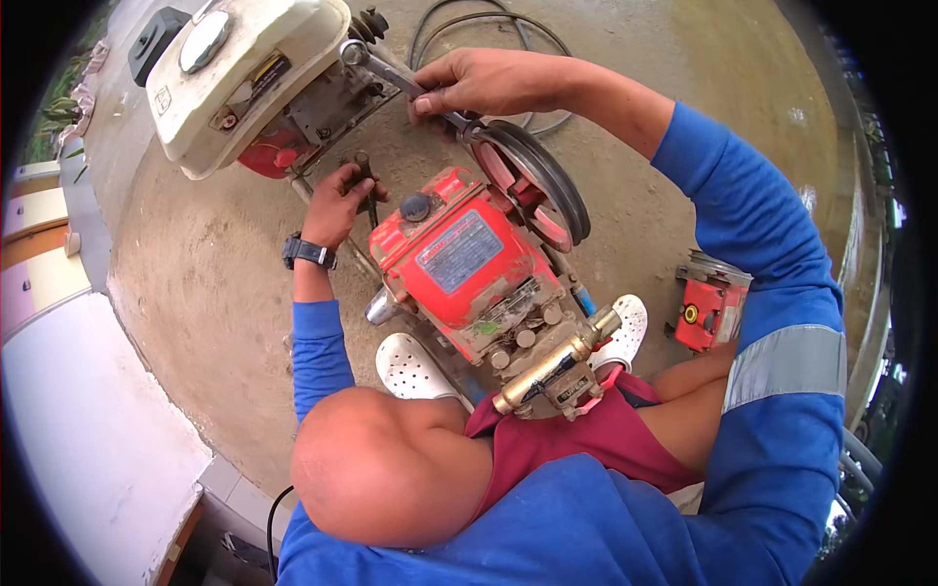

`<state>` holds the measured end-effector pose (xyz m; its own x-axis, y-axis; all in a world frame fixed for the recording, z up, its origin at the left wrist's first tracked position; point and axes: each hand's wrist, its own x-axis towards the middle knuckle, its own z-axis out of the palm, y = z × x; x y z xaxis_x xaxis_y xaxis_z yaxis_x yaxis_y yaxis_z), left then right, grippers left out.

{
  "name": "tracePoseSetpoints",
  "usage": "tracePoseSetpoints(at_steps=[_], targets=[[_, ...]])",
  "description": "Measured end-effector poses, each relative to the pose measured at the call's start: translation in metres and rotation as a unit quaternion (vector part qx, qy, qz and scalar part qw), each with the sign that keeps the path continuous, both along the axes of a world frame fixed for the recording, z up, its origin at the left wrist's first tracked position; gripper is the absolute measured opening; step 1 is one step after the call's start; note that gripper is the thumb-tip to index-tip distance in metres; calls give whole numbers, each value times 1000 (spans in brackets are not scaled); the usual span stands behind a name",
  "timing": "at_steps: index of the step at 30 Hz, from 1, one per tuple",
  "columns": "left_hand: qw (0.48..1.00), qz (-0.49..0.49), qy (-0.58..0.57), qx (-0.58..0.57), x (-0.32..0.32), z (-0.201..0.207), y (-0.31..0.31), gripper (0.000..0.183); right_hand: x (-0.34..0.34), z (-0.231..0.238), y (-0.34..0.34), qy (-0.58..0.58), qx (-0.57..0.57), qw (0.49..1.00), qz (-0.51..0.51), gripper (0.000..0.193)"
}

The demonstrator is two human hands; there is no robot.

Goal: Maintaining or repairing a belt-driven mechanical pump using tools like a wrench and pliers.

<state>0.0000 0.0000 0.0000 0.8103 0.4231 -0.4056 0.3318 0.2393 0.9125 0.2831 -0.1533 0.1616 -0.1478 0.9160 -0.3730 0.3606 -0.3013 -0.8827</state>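
My right hand (489, 83) is closed around the handle of a silver wrench (376, 66), whose head sits on a fitting beside the engine with the white fuel tank (244, 73). Lower down, my left hand (337, 200), with a black wristwatch (308, 252), grips a dark tool (366, 171) held against the metal frame between the engine and the red pump (459, 259). The pump's belt pulley (537, 181) lies just under my right wrist. A brass fitting (552, 366) sticks out of the pump toward my knees.
I squat on a concrete floor in white clogs (415, 366). A small red machine part (711, 308) stands at my right. A black hose (489, 20) loops behind the pump. A white low wall (88, 439) runs along the left.
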Motion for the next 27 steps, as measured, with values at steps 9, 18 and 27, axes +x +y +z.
tracePoseSetpoints(at_steps=[9, 18, 27], targets=[[975, 29, -10, 219, -18, 107, -54, 17, 79, 20, -73, 25, 49, 978, -203, 26], [921, 139, -102, 349, 18, 316, -105, 31, 46, 66, -89, 175, 235, 956, -18, 33], [948, 112, -112, 274, 174, 303, -170, 24, 83, 49, -133, 307, 138, 941, -37, 36]])
